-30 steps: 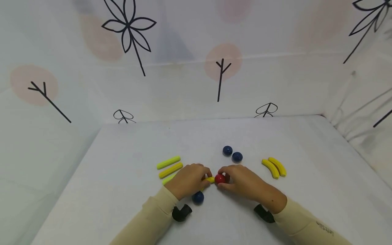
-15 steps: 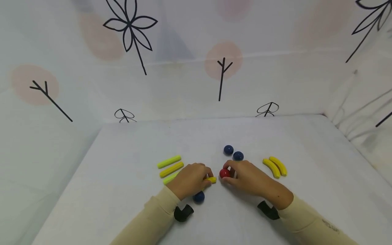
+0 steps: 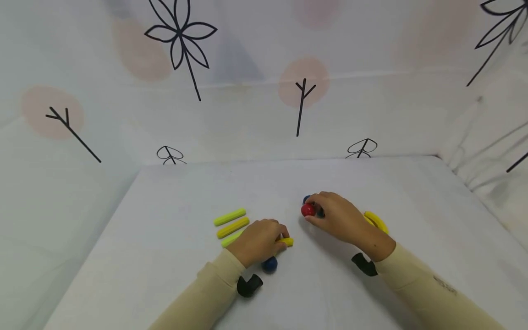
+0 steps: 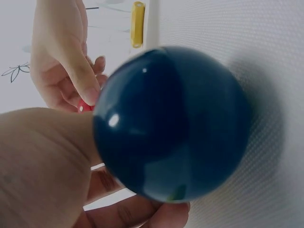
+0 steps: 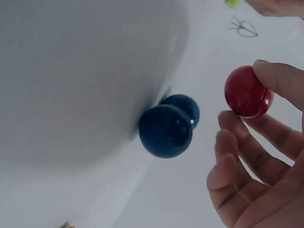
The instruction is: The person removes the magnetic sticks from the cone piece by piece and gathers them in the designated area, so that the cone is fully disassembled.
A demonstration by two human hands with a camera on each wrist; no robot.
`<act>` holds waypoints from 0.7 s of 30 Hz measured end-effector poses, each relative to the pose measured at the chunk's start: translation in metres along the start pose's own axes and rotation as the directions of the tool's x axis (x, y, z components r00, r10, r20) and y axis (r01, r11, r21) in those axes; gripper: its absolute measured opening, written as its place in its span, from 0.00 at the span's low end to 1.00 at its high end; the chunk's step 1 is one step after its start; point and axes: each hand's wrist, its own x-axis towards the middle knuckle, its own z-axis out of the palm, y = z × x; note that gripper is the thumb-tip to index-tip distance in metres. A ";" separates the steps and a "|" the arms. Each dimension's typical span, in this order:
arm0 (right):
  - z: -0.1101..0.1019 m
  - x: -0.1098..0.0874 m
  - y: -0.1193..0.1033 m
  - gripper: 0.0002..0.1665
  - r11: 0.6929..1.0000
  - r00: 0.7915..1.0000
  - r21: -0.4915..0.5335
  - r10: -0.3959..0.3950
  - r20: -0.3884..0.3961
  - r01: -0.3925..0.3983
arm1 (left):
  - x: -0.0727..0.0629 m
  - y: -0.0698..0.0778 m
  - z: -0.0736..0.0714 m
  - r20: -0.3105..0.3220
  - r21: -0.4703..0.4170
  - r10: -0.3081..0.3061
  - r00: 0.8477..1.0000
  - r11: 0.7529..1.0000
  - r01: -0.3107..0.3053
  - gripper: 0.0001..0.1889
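In the head view my right hand pinches a glossy red ball between thumb and fingers. The right wrist view shows the red ball held off the table, beside two dark blue balls that sit close together. My left hand rests low over the table, its thumb and fingers round a yellow piece. Most of that piece is hidden, so its full shape cannot be told. Another blue ball lies below the left hand and fills much of the left wrist view.
Yellow and yellow-green sticks lie side by side left of the left hand, one partly covered. Yellow toy bananas lie behind the right wrist. A white cloth covers the table, and patterned fabric walls enclose it.
The right hand has carried the red ball away from the yellow piece, towards the two far blue balls, partly covering them. The left hand has stayed nearly still.
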 end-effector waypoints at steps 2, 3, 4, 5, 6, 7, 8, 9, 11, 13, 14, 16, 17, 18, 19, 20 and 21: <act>0.002 0.004 0.001 0.24 0.999 1.000 -0.034 0.000 0.002 0.000 | 0.001 0.000 0.000 0.000 0.001 0.003 1.000 1.000 -0.003 0.10; 0.002 0.005 0.001 0.25 0.999 1.000 -0.049 0.004 0.013 -0.004 | 0.002 0.000 0.001 0.001 0.001 0.002 1.000 1.000 -0.002 0.10; 0.002 0.007 0.000 0.25 0.998 1.000 -0.066 0.006 0.027 -0.004 | 0.002 0.000 0.000 0.001 0.002 0.002 1.000 1.000 -0.002 0.10; 0.003 0.008 -0.001 0.26 0.997 0.999 -0.078 0.010 0.044 -0.007 | 0.002 0.000 0.000 0.003 0.001 0.000 1.000 1.000 0.000 0.10; 0.003 0.010 -0.001 0.26 0.996 0.998 -0.090 0.014 0.061 -0.009 | 0.002 0.000 0.000 0.004 0.000 -0.002 1.000 1.000 0.002 0.10; 0.004 0.012 -0.002 0.26 0.995 0.997 -0.102 0.020 0.077 -0.012 | 0.002 0.000 -0.001 0.005 0.000 -0.004 1.000 1.000 0.004 0.10; 0.005 0.013 -0.002 0.26 0.994 0.996 -0.111 0.026 0.091 -0.016 | 0.002 0.001 -0.001 0.006 0.000 -0.006 1.000 1.000 0.006 0.10; 0.005 0.014 -0.003 0.26 0.992 0.994 -0.121 0.033 0.103 -0.021 | 0.002 0.001 -0.001 0.006 -0.002 -0.007 1.000 1.000 0.007 0.10; 0.007 0.016 -0.002 0.26 0.990 0.992 -0.137 0.043 0.122 -0.026 | 0.002 0.001 -0.002 0.007 -0.007 -0.007 1.000 1.000 0.007 0.10; 0.008 0.018 -0.002 0.25 0.988 0.989 -0.152 0.048 0.137 -0.027 | 0.002 0.001 -0.002 0.007 -0.011 -0.007 1.000 1.000 0.007 0.10; 0.009 0.018 -0.001 0.25 0.987 0.988 -0.157 0.048 0.144 -0.026 | 0.001 0.001 -0.002 0.007 -0.014 -0.007 1.000 1.000 0.007 0.10; 0.010 0.019 0.000 0.25 0.986 0.987 -0.166 0.049 0.152 -0.024 | 0.001 0.001 -0.002 0.006 -0.017 -0.005 1.000 1.000 0.005 0.10; 0.010 0.019 0.000 0.25 0.985 0.987 -0.169 0.050 0.154 -0.023 | 0.001 0.001 -0.002 0.006 -0.018 -0.005 1.000 1.000 0.005 0.10; 0.011 0.020 0.000 0.25 0.985 0.987 -0.172 0.049 0.156 -0.021 | 0.001 0.001 -0.002 0.006 -0.019 -0.004 1.000 1.000 0.004 0.10; 0.011 0.020 0.000 0.25 0.985 0.986 -0.173 0.048 0.157 -0.021 | 0.001 0.000 -0.002 0.006 -0.019 -0.003 1.000 1.000 0.003 0.10; 0.011 0.020 0.000 0.25 0.985 0.987 -0.173 0.048 0.156 -0.020 | 0.001 0.000 -0.002 0.005 -0.019 -0.002 1.000 1.000 0.002 0.10; 0.011 0.020 0.000 0.25 0.985 0.987 -0.173 0.047 0.156 -0.020 | 0.000 0.000 -0.002 0.005 -0.020 -0.002 1.000 1.000 0.002 0.10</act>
